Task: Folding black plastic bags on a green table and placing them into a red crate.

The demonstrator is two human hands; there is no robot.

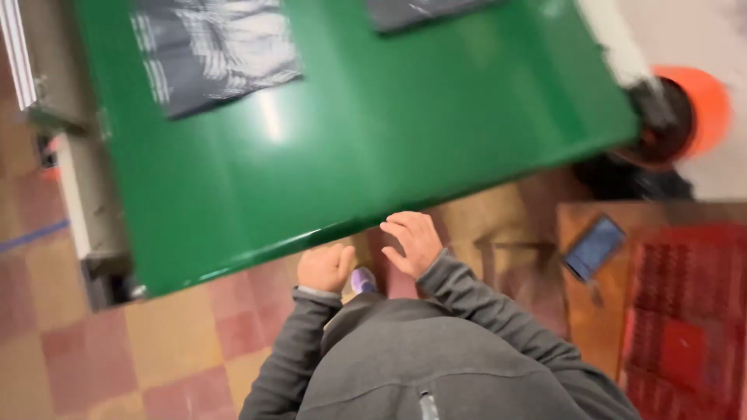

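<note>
My left hand [325, 267] is curled into a loose fist just below the near edge of a glossy green table [373, 132]. My right hand [412, 239] hovers beside it with fingers spread, close to the same edge and holding nothing. Both arms wear grey sleeves. On the green table lie a dark grey plastic sheet [214, 50] at the upper left and a second dark sheet [420, 12] at the top edge. The picture is blurred by motion.
An orange bucket [689, 113] with dark contents stands at the right past the table's corner. A wooden surface at the lower right carries a phone [594, 247] and a red patterned mat [689, 311]. The floor [156, 350] is checkered tile. A grey metal frame [82, 194] runs along the left.
</note>
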